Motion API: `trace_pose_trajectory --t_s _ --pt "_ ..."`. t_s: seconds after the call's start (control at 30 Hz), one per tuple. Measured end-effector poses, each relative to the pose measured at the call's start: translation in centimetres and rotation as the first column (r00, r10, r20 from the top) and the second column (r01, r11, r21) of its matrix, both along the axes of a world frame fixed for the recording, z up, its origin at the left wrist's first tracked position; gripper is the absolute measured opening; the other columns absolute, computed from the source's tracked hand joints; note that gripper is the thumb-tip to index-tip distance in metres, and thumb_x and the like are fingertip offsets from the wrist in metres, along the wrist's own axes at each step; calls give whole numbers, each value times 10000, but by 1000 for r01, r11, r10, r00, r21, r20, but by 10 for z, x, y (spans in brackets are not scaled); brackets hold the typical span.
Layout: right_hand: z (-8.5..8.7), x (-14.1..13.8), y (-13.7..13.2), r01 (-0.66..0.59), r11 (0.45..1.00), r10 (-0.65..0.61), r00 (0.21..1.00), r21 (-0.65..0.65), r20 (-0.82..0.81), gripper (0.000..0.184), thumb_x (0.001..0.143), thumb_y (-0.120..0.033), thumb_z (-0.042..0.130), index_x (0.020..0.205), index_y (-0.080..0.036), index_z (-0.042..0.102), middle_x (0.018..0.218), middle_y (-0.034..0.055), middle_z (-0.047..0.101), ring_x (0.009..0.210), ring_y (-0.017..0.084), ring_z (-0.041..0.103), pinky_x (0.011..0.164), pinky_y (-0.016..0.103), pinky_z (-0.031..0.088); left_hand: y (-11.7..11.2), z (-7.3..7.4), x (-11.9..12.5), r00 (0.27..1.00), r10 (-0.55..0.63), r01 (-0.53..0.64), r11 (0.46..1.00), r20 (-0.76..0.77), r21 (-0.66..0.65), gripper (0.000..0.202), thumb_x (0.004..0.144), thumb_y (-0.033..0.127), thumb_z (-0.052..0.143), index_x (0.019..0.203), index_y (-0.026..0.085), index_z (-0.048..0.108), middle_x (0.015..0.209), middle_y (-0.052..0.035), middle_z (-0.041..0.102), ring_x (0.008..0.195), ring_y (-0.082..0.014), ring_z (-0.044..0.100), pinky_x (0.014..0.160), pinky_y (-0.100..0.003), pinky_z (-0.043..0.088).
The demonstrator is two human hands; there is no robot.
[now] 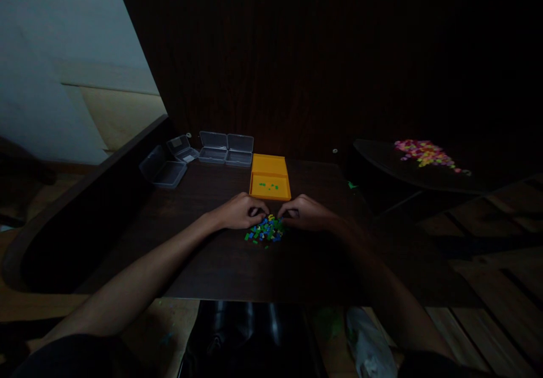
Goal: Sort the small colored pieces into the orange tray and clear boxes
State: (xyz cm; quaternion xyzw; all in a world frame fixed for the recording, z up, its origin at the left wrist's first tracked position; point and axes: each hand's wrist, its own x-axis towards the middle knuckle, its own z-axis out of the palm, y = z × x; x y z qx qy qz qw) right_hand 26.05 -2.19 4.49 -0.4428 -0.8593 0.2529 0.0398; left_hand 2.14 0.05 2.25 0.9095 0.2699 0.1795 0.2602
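A small heap of tiny coloured bricks (266,231), blue, green and yellow, lies on the dark wooden table (220,265). My left hand (238,211) rests at the heap's left edge with its fingers curled down into the pieces. My right hand (306,213) rests at the heap's right edge, fingers likewise curled and pinched at the bricks. What either hand holds is too small and dark to make out. Just beyond the hands sits an open orange box (270,177) with a few green pieces in its lower tray.
Three clear plastic cases stand open at the table's far left: one (163,168), a small one (183,147) and a double one (226,149). A second dark surface at the right carries a pile of pink and yellow pieces (424,153). A dark panel rises behind the table.
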Motion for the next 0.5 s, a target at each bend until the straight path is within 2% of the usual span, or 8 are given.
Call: trace_pose_trajectory --t_s 0.13,0.3,0.4,0.5 --pt "-4 -2 0 -15 1000 15 999 5 -39 206 812 -229 635 961 -173 766 573 -48 515 526 82 433 571 209 300 -6 -1 8 1000 18 -17 999 -3 39 267 880 246 546 1052 199 745 752 -10 724 574 -99 584 567 -196 394" --pt "-8 -3 1 -49 998 46 996 -40 -72 212 828 -267 615 906 -144 768 574 -45 496 523 80 429 550 211 299 -9 -7 16 999 9 -7 999 -48 50 264 886 237 535 1020 226 762 828 -22 759 649 -121 647 614 -202 413" --pt "-7 -1 1 -48 998 44 996 -47 -73 211 818 -265 618 891 -138 769 565 -47 482 521 78 424 551 208 306 -7 -9 17 998 2 0 999 -58 40 259 862 217 545 1004 223 762 811 -19 757 638 -118 643 610 -200 408" --pt "-6 -1 0 -43 998 40 997 -38 -65 206 800 -244 624 903 -142 770 566 -45 503 519 79 434 554 207 321 -7 -7 16 997 11 -8 999 -72 38 247 828 186 547 949 212 760 720 4 719 554 -97 577 561 -194 373"
